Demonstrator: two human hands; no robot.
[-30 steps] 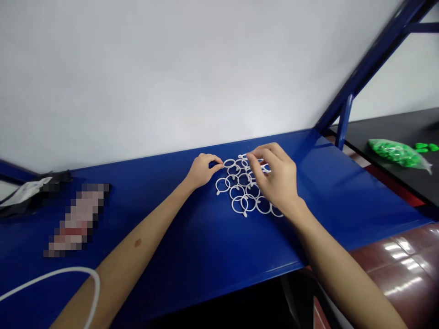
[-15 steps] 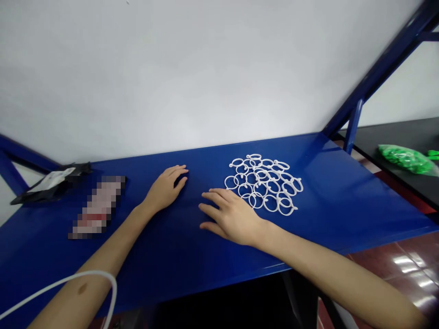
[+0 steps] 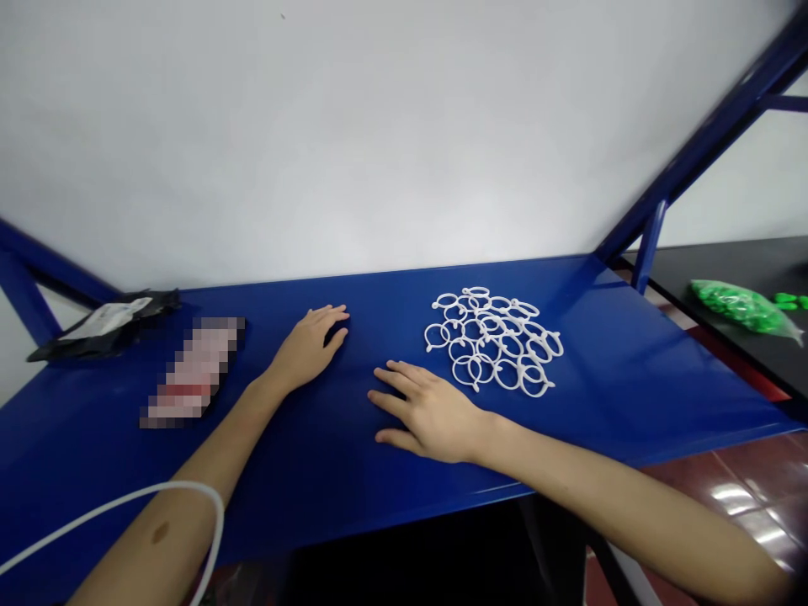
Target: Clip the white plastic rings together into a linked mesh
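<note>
My left hand [image 3: 309,345] lies open on the blue tabletop [image 3: 353,471], fingers stretched toward the wall and nothing in them. Lower and to its right, my right hand [image 3: 429,411] also rests open, palm down with fingers spread, pointing left. Just beyond my right hand is a loose pile of white rings with small eyelets [image 3: 496,341], several of them overlapping. Neither hand visibly touches the rings. What lies under the palms is hidden.
A blurred-out flat item [image 3: 193,370] and a black plastic package with a white label [image 3: 107,324] lie at the left. A white cable [image 3: 126,499] crosses my left forearm. Blue frame bars [image 3: 694,160] flank the table. A bag of green pieces [image 3: 741,307] sits on the black surface at right.
The camera view has shifted slightly. My right hand has drawn a little toward me, away from the rings, with its fingers spread. My left hand is nearly unchanged.
</note>
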